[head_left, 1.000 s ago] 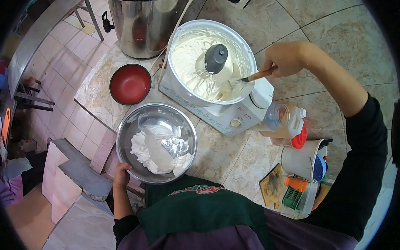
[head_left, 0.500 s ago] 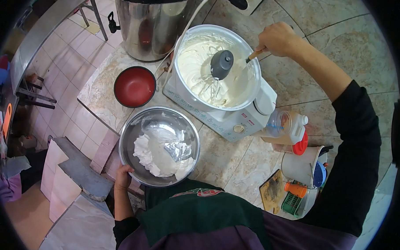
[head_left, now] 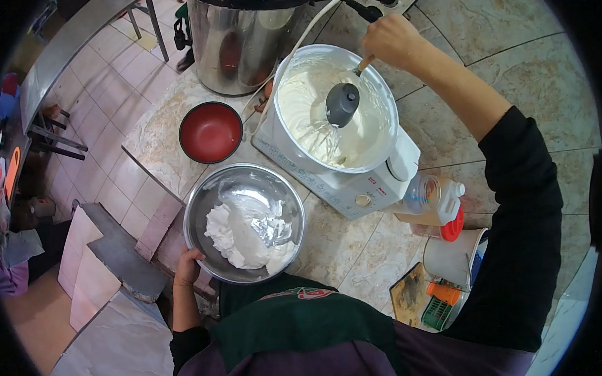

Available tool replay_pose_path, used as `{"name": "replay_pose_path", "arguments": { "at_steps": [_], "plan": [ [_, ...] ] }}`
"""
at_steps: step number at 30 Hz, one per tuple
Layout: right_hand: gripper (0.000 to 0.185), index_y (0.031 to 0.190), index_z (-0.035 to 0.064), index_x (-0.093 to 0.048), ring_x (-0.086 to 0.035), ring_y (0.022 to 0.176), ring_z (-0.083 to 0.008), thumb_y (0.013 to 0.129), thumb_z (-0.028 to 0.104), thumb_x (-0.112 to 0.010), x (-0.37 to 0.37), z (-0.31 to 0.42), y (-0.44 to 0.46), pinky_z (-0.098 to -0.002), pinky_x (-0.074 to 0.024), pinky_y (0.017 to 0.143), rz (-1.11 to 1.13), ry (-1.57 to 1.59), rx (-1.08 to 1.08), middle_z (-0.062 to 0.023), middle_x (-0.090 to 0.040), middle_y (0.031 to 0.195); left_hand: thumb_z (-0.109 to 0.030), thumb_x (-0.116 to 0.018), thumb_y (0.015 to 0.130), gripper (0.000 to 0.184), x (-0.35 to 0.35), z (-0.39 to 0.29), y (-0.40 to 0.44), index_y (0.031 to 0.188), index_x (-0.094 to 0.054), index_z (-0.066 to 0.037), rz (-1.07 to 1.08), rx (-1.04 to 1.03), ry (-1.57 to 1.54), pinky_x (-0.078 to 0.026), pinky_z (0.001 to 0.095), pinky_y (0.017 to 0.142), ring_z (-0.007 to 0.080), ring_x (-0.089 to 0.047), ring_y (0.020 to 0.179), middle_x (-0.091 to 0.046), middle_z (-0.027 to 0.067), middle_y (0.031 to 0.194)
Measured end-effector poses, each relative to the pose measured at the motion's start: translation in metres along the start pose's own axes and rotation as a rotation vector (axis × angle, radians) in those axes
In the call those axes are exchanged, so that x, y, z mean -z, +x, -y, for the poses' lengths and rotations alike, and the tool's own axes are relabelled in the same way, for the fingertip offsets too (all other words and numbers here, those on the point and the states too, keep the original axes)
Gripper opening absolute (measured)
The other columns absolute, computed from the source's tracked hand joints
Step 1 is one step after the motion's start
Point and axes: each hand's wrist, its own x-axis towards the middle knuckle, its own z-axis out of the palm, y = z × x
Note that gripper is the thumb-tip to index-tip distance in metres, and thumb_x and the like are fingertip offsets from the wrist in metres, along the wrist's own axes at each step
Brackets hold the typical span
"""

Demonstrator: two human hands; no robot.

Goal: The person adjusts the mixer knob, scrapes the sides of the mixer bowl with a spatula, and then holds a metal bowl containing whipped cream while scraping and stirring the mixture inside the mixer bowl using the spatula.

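**Two hands, two bowls: one at a steel rim, one on a wooden handle**

Left hand (head_left: 188, 266): fingers closed on the near-left rim of the steel bowl (head_left: 290, 201); thumb on the edge, the other fingertips hidden. Bowl upright, near the tabletop (head_left: 339, 242) edge. Likely light and smooth, liable to slide or tip; best held by the rim.

White cream (head_left: 230, 235): inside that bowl, beyond the left fingers. Looks soft and thick.

Red bowl (head_left: 211, 132): dark rim, beyond the left fingers, beside the steel bowl.

Mixer base (head_left: 340, 197): white, forward and right of the left fingers, on the nearer side of the right fingers.

Mixer bowl (head_left: 394, 128): white, on the base, just below the right fingers. Its whipped mixture (head_left: 297, 105) rings a grey hub (head_left: 342, 104) with wire whisks; it should yield easily but cling. The wires look bendable.

Right hand (head_left: 392, 42): fingers narrowed round the wooden handle (head_left: 365, 63) of a tool at the bowl's far rim; working end unclear. Probably light; the dry handle is the place to hold.

Steel urn (head_left: 226, 59): black-topped, left of the right fingers.
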Motion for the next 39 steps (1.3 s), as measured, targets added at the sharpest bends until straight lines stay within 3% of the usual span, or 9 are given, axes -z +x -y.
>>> {"name": "replay_pose_path", "arguments": {
  "at_steps": [10,17,20,26,28,32,33,35,39],
  "plan": [
    [0.01,0.06,0.0105,-0.067,-0.065,0.068,-0.0232,0.067,0.017,-0.065,0.024,0.022,0.018,-0.0313,-0.0484,0.056,-0.28,-0.135,0.09,-0.0061,-0.064,0.064,-0.005,-0.05,0.059,0.053,-0.007,-0.009,-0.002,0.112,-0.054,0.0,-0.017,-0.003,0.086,-0.041,0.0282,0.084,0.0201,-0.055,0.092,-0.06,0.0067,0.101],
    [0.005,0.059,0.0115,-0.067,-0.064,0.064,-0.0198,0.064,0.013,-0.064,0.049,0.035,0.016,-0.0304,-0.0463,0.055,-0.263,-0.172,0.101,-0.0055,-0.063,0.06,-0.005,-0.051,0.059,0.05,0.001,-0.003,0.001,0.108,-0.055,0.001,-0.017,0.001,0.081,-0.042,0.028,0.081,0.0206,-0.056,0.088,-0.061,0.007,0.096],
    [0.006,0.055,0.0122,-0.065,-0.063,0.061,-0.0188,0.062,0.012,-0.064,0.061,0.034,0.01,-0.0298,-0.0459,0.056,-0.388,-0.261,0.124,-0.0048,-0.061,0.056,-0.006,-0.051,0.058,0.049,-0.003,-0.004,0.0,0.107,-0.055,0.001,-0.077,0.015,0.067,-0.043,0.0279,0.08,0.0204,-0.056,0.086,-0.061,0.0071,0.094],
    [0.006,0.07,0.0155,-0.07,-0.063,0.075,-0.0166,0.069,0.016,-0.065,0.085,0.023,-0.001,-0.0285,-0.0472,0.065,-0.331,-0.129,0.064,-0.0002,-0.064,0.069,-0.005,-0.051,0.058,0.052,0.007,0.002,0.005,0.11,-0.053,0.002,-0.021,0.036,0.04,-0.041,0.029,0.084,0.0213,-0.055,0.091,-0.06,0.0079,0.099],
    [0.02,0.067,0.0097,-0.069,-0.062,0.082,-0.0242,0.079,0.023,-0.059,0.114,0.019,-0.019,-0.0376,-0.0437,0.066,0.018,-0.155,0.085,-0.0108,-0.066,0.083,-0.008,-0.054,0.059,0.025,-0.002,0.001,0.003,0.081,-0.06,0.002,-0.075,-0.041,0.002,-0.044,0.0303,0.076,0.0204,-0.057,0.077,-0.061,0.0064,0.079],
    [0.015,0.068,0.0082,-0.068,-0.064,0.067,-0.0215,0.072,0.02,-0.059,0.098,0.007,-0.035,-0.0342,-0.0445,0.056,-0.441,-0.089,0.081,-0.0076,-0.065,0.07,-0.008,-0.054,0.059,0.018,-0.015,-0.005,-0.001,0.074,-0.059,0.001,-0.131,-0.04,-0.024,-0.045,0.03,0.073,0.0194,-0.057,0.073,-0.06,0.0061,0.076],
    [0.015,0.068,0.0082,-0.068,-0.064,0.067,-0.0215,0.072,0.02,-0.059,0.089,0.006,-0.038,-0.0342,-0.0445,0.056,-0.444,-0.091,0.083,-0.0076,-0.065,0.07,-0.008,-0.054,0.06,0.017,-0.016,-0.005,-0.002,0.073,-0.059,0.0,-0.124,-0.046,-0.017,-0.044,0.0299,0.073,0.0192,-0.057,0.073,-0.06,0.0061,0.076],
    [0.014,0.084,0.0159,-0.069,-0.057,0.079,-0.0125,0.072,0.014,-0.063,0.072,0.006,-0.043,-0.0256,-0.0445,0.071,-0.559,-0.164,0.044,0.0011,-0.059,0.085,-0.008,-0.054,0.06,0.015,-0.016,-0.004,-0.002,0.072,-0.059,0.0,-0.12,-0.055,-0.013,-0.044,0.0297,0.073,0.0189,-0.056,0.072,-0.06,0.0062,0.076],
    [0.026,0.1,0.0195,-0.066,-0.053,0.085,-0.0114,0.075,0.015,-0.061,0.061,0.001,-0.046,-0.0254,-0.043,0.077,-0.387,-0.126,0.054,0.0029,-0.053,0.094,-0.007,-0.053,0.06,0.018,-0.008,0.004,0.002,0.075,-0.059,0.001,-0.122,-0.061,-0.024,-0.044,0.0295,0.075,0.0189,-0.057,0.073,-0.061,0.0064,0.078]
  ]
}}
